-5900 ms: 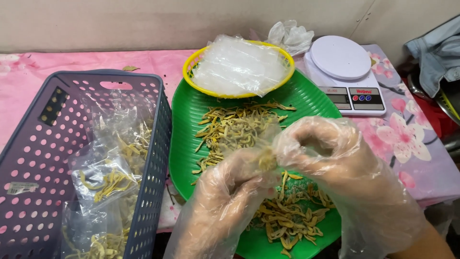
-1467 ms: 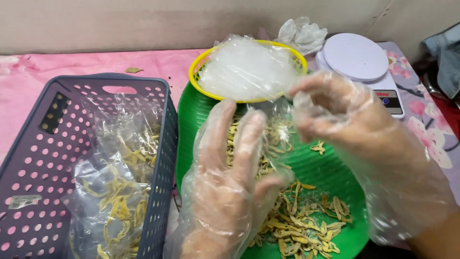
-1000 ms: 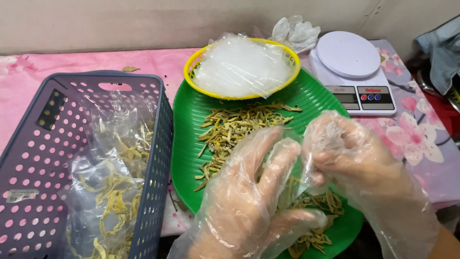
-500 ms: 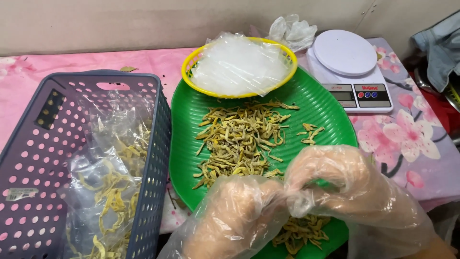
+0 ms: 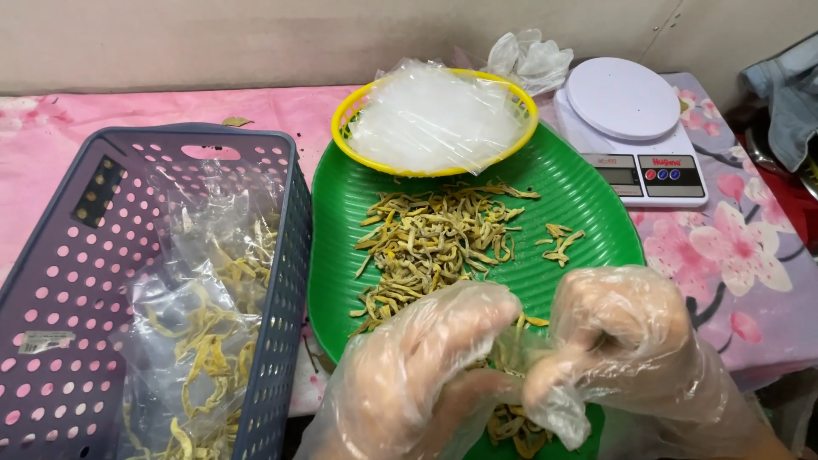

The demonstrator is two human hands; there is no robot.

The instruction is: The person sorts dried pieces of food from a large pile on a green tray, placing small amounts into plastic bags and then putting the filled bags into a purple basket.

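Both my hands wear thin clear plastic gloves and meet over the near edge of a green oval tray (image 5: pixel 588 200). My left hand (image 5: pixel 426 375) and my right hand (image 5: pixel 618 341) are closed together on a small clear plastic bag (image 5: pixel 520 362) holding some yellow dried strips. A loose pile of the same yellow dried strips (image 5: pixel 434 243) lies in the middle of the tray, just beyond my fingers. More strips show under my hands at the tray's front.
A blue-grey perforated basket (image 5: pixel 77 281) at the left holds filled clear bags of strips. A yellow basket (image 5: pixel 345 128) of empty clear bags rests on the tray's far end. A white digital scale (image 5: pixel 626 111) stands at the right on a pink flowered cloth.
My hands pulled back from over the pile to the tray's near edge and closed together on the small bag. The pile is now uncovered.
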